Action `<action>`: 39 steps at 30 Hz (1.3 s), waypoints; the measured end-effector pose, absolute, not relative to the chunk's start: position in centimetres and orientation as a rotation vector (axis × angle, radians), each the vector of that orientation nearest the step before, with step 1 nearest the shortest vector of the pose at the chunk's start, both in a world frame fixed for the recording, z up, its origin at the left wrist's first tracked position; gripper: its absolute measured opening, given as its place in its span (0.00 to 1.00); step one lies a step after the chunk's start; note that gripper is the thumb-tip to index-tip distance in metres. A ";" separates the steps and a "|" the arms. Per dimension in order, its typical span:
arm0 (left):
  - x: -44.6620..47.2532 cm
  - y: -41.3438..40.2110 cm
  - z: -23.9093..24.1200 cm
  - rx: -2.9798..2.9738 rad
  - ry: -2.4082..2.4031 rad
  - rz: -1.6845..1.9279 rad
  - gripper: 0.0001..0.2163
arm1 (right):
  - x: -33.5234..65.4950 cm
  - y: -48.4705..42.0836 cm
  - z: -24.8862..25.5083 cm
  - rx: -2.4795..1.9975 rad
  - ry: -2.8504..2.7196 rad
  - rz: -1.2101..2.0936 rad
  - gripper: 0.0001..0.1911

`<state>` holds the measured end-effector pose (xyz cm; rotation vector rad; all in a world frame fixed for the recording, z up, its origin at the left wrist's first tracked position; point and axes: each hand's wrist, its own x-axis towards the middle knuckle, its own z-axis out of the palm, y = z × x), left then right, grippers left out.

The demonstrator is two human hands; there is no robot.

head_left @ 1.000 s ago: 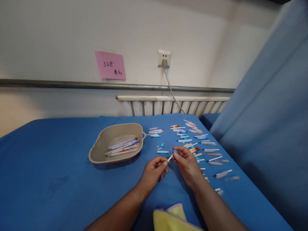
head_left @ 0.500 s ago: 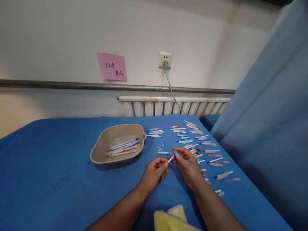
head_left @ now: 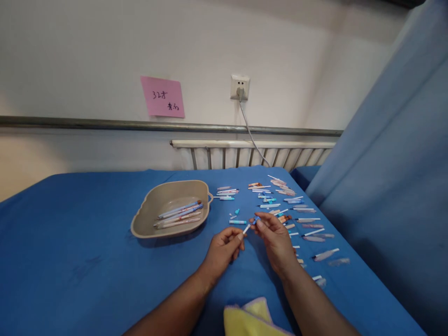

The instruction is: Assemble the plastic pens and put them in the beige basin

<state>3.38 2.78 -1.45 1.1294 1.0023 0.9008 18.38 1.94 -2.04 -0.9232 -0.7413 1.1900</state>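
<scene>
My left hand (head_left: 224, 248) pinches a thin white pen refill (head_left: 246, 229) between thumb and fingers. At the refill's upper end sits a small blue pen part (head_left: 255, 220), pinched by the fingertips of my right hand (head_left: 278, 242). Whether the two pieces are joined or only touching, I cannot tell. Just beyond my hands lies a light-blue pen barrel (head_left: 237, 222), with a small turquoise piece (head_left: 237, 211) behind it. Several white refills and pen parts (head_left: 308, 220) lie in loose rows to the right, some hidden by my right hand.
A beige basin (head_left: 143, 219) holding several pens (head_left: 180, 216) stands left of my hands on the blue cloth (head_left: 87, 280). A yellow cloth (head_left: 245, 322) lies near me. Behind are a bed rail (head_left: 224, 143) and a plugged-in cable (head_left: 250, 133); a blue curtain (head_left: 392, 154) hangs at right.
My right fingers have shifted slightly up and right with the blue part, and more of the white refill shows between the hands. My left hand has barely moved.
</scene>
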 end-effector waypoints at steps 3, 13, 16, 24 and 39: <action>3.0 3.2 -1.3 1.123 1.023 0.954 0.13 | 18.5 2.4 -2.8 -1.039 -0.748 1.121 0.16; 2.2 4.4 -1.4 1.017 1.053 1.148 0.14 | 17.7 1.6 -3.7 -1.566 -1.710 0.625 0.08; 2.2 4.5 -1.6 1.007 1.054 1.159 0.15 | 17.2 1.8 -2.6 -1.649 -1.766 0.474 0.10; 1.9 4.8 -1.9 0.974 1.060 1.231 0.15 | 14.8 4.6 -0.6 -1.770 -2.074 0.225 0.13; 3.0 3.4 -1.8 1.292 0.999 1.032 0.11 | 18.8 1.3 -1.3 -0.799 -0.589 1.301 0.11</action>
